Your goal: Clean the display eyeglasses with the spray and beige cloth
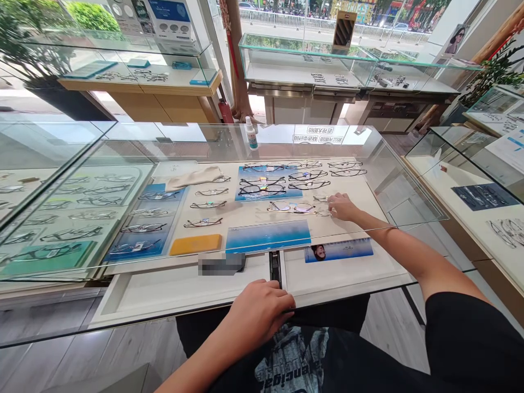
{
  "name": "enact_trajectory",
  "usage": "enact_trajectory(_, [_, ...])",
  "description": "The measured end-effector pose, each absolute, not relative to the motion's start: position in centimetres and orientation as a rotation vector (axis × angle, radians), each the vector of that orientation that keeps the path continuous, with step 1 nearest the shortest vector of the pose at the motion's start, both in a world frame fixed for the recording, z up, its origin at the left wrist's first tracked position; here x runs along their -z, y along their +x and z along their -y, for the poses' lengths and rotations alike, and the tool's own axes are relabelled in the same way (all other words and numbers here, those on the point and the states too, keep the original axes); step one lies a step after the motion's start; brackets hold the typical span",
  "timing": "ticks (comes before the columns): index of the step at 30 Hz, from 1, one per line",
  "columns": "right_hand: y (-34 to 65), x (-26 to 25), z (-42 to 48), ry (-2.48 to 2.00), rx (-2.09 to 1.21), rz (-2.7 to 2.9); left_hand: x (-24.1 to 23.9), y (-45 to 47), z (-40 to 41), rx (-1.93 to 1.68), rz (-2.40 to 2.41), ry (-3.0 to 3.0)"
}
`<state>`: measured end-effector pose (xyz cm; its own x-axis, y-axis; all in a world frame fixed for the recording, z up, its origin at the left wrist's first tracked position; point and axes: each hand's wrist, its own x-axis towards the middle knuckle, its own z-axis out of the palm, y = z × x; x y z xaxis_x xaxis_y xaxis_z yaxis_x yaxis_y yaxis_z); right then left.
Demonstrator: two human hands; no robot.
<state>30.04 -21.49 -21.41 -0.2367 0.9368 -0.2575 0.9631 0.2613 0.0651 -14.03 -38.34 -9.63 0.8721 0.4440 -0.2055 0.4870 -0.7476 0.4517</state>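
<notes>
My right hand (343, 207) reaches into the glass display case. Its fingers are pinched at the end of a pair of thin-framed eyeglasses (322, 214) on the white shelf; the exact grip is small and partly hidden. Just left of it lies a pair with clear lenses (291, 208). My left hand (262, 305) is at the case's near side, fingers curled over the front edge of the pulled-out drawer (164, 288). Several more eyeglasses (262, 189) lie in rows, some on a blue mat (241, 196).
The glass top (196, 144) covers the shelf, with a spray bottle (251, 134) standing on it. Inside are a beige cloth (194, 178), a yellow block (195, 244) and a blue card (268, 236). A printed strip (339, 250) lies near the right drawer. Other glass cases (303, 65) stand beyond.
</notes>
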Motion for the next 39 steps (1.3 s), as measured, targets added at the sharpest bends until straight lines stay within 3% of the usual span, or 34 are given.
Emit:
enact_trajectory(15, [29.7,22.7,20.0,1.868,0.021,-2.238,9.4,-14.0,38.4,0.148,-0.711,2.537])
enact_trajectory(28, [24.7,19.0,24.5,1.877,0.267,-2.267,9.4,-14.0,38.6,0.135,-0.714,2.557])
enact_trajectory(32, [21.0,14.7,30.2,1.653,0.569,-2.304,10.1,-13.9,38.7,0.128,-0.731,2.585])
enact_trajectory(37, [21.9,3.5,33.5,1.314,1.285,-2.133,10.5,-13.7,38.7,0.093,-0.736,2.622])
enact_trajectory(39, [24.6,-0.3,31.7,1.429,1.300,-2.161,10.4,-13.7,38.7,0.077,-0.733,2.615])
